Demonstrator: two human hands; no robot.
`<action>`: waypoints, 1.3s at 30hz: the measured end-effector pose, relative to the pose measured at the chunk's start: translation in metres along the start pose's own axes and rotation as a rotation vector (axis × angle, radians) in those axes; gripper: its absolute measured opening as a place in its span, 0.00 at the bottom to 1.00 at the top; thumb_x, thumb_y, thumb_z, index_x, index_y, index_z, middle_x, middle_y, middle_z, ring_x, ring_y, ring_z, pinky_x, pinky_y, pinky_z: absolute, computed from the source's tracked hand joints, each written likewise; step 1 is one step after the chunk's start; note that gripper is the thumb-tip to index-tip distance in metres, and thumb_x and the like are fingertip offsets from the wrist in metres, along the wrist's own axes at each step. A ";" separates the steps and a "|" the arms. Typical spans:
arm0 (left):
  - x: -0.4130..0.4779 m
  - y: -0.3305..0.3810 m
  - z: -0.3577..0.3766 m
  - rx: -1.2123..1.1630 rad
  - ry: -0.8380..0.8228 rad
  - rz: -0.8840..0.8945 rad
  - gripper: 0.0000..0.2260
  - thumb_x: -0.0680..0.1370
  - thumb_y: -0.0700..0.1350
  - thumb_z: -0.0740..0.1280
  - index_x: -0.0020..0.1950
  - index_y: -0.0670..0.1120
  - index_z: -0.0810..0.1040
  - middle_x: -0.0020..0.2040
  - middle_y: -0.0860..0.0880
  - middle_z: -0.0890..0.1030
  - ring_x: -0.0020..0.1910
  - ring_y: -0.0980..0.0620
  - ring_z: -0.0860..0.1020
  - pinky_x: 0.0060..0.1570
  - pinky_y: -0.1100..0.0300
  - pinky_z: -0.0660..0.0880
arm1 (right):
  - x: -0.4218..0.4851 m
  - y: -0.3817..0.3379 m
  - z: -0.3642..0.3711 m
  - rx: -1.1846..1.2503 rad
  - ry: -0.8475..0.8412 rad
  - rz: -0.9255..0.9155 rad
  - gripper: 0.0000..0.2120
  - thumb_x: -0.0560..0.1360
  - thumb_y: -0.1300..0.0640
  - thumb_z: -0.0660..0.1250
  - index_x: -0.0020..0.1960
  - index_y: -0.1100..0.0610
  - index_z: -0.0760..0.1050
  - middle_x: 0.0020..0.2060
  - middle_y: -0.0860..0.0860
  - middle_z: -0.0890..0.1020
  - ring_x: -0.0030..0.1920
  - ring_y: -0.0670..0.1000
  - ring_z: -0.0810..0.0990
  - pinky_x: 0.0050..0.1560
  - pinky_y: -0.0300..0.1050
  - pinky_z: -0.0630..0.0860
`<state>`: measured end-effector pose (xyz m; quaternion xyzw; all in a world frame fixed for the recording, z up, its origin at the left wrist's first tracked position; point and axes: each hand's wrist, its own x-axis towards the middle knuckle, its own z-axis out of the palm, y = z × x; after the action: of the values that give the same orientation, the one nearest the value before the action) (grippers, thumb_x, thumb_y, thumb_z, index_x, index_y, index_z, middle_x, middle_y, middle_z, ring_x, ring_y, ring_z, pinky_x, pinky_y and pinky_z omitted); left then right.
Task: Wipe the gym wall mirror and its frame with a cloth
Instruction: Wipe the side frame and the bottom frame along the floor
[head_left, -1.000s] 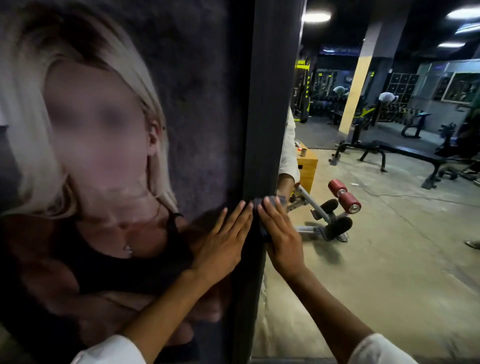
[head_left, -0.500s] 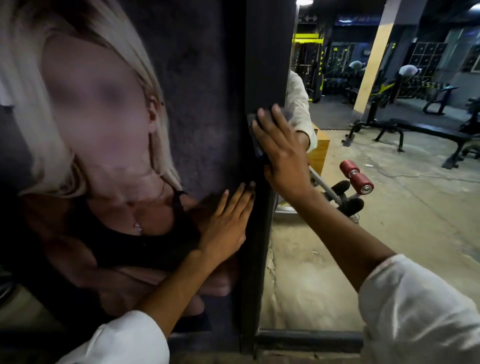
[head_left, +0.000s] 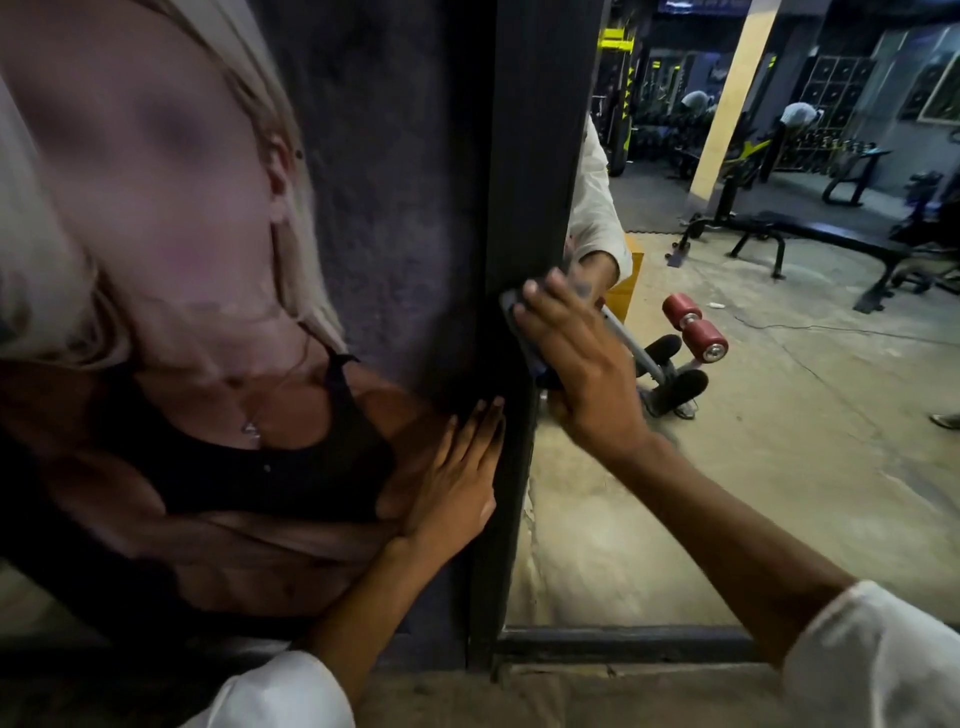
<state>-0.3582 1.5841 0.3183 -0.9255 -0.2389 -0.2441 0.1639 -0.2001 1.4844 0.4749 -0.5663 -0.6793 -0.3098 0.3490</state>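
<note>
The wall mirror (head_left: 753, 467) fills the right half of the view, and its dark vertical frame post (head_left: 535, 156) runs down the middle. My right hand (head_left: 582, 364) presses a dark grey cloth (head_left: 511, 306) flat against the frame's right edge; only a strip of cloth shows past my fingertips. My left hand (head_left: 457, 483) lies flat and open on the wall poster, fingertips touching the frame's left edge. The frame's bottom rail (head_left: 623, 642) runs along the floor.
A large poster of a person (head_left: 208, 364) covers the wall left of the frame. The mirror reflects my sleeve, a yellow box (head_left: 623, 286), a bench with red rollers (head_left: 693, 332), a yellow pillar (head_left: 732, 98) and further gym machines.
My right hand rose up the frame with the cloth, then came back down to mid height. The view has tilted lower. My left hand has stayed flat on the poster.
</note>
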 end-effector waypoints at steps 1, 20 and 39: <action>0.000 0.001 0.001 -0.007 0.012 -0.001 0.47 0.71 0.51 0.75 0.85 0.39 0.59 0.87 0.40 0.50 0.86 0.41 0.51 0.82 0.41 0.58 | 0.012 0.005 -0.003 -0.004 0.065 0.015 0.24 0.81 0.62 0.67 0.77 0.62 0.72 0.78 0.58 0.70 0.82 0.60 0.61 0.81 0.61 0.61; 0.005 -0.015 0.071 0.141 0.285 0.094 0.44 0.79 0.61 0.65 0.85 0.37 0.54 0.87 0.38 0.51 0.87 0.40 0.50 0.81 0.34 0.57 | -0.009 -0.001 0.093 -0.185 0.287 -0.077 0.28 0.70 0.63 0.68 0.71 0.62 0.78 0.72 0.56 0.78 0.77 0.60 0.69 0.78 0.50 0.59; -0.001 -0.004 0.121 0.371 0.371 0.043 0.61 0.74 0.79 0.60 0.85 0.38 0.35 0.86 0.36 0.37 0.85 0.38 0.37 0.84 0.39 0.43 | -0.133 -0.004 0.152 -0.388 0.396 -0.194 0.23 0.75 0.59 0.61 0.68 0.55 0.80 0.67 0.52 0.81 0.70 0.57 0.77 0.70 0.57 0.74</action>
<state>-0.3160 1.6383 0.2186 -0.8239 -0.2258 -0.3579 0.3771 -0.2080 1.5345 0.2793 -0.4836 -0.5770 -0.5702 0.3287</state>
